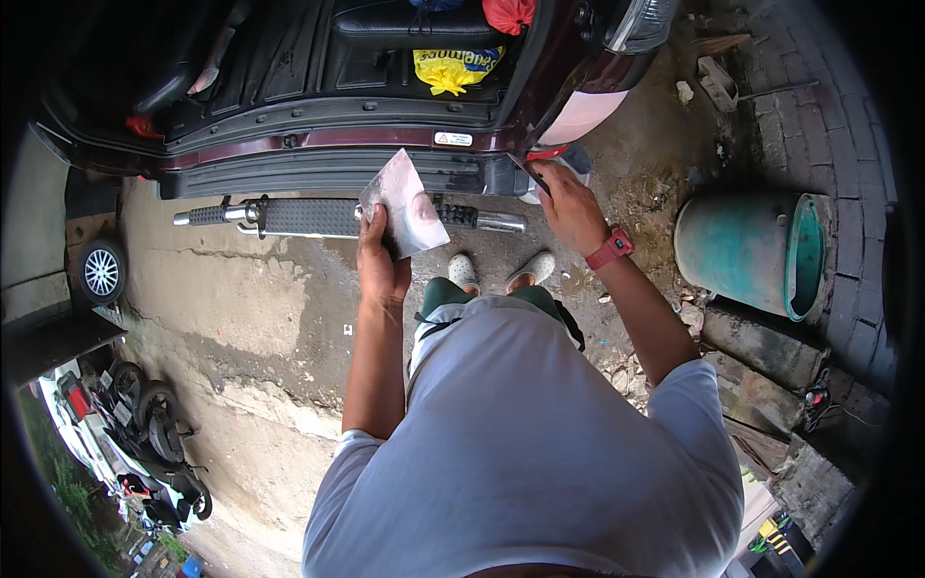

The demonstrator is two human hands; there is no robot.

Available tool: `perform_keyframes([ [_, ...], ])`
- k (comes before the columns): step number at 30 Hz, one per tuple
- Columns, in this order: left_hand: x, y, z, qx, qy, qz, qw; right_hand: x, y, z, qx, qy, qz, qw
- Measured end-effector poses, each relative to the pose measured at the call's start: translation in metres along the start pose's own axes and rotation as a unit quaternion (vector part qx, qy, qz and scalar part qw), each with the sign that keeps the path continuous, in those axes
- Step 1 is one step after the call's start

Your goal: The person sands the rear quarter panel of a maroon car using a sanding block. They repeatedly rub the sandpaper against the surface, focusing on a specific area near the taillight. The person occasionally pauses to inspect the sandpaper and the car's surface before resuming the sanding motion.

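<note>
My left hand (383, 250) is closed on a flat pale plate (405, 202) with pinkish-grey smears, held in front of the rear step of a maroon vehicle (241, 145). My right hand (568, 207), with a red watch on the wrist, grips a thin dark flat blade (532, 168) against the lower corner of the vehicle's rear body. Just right of that hand's fingertips, a pale pink patch (579, 118) covers part of the corner below the tail light. The blade's tip is too small to make out clearly.
The open boot holds a yellow bag (455, 69) and a red bag (506, 13). A chrome step bar (308, 217) runs below the bumper. A teal barrel (732, 252) and concrete blocks (756, 352) stand right. A loose wheel (102, 271) and parked scooters (125, 448) are left.
</note>
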State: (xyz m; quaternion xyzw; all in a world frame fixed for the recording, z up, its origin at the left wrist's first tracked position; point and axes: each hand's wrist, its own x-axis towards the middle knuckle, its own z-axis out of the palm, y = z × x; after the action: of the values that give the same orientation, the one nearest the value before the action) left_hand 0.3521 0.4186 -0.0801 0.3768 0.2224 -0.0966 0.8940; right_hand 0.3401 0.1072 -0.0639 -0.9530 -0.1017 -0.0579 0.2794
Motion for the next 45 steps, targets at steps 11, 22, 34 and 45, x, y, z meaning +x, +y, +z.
perform_keyframes([
  [11, -0.023, -0.028, 0.086, 0.401, -0.129, 0.119, 0.899, -0.051, -0.085, -0.023, -0.110, -0.017, -0.019, 0.994],
  [22, 0.007, -0.050, 0.110, 0.095, -0.202, -0.068, 0.972, -0.064, -0.096, -0.054, 0.016, 0.065, -0.065, 0.996],
  [34, -0.009, -0.055, 0.118, 0.388, -0.123, 0.177, 0.896, -0.068, -0.073, -0.084, -0.198, 0.100, 0.080, 0.972],
  [45, 0.058, -0.008, 0.021, 0.083, -0.076, -0.086, 0.990, -0.085, -0.024, -0.016, 0.562, 0.197, 0.251, 0.763],
])
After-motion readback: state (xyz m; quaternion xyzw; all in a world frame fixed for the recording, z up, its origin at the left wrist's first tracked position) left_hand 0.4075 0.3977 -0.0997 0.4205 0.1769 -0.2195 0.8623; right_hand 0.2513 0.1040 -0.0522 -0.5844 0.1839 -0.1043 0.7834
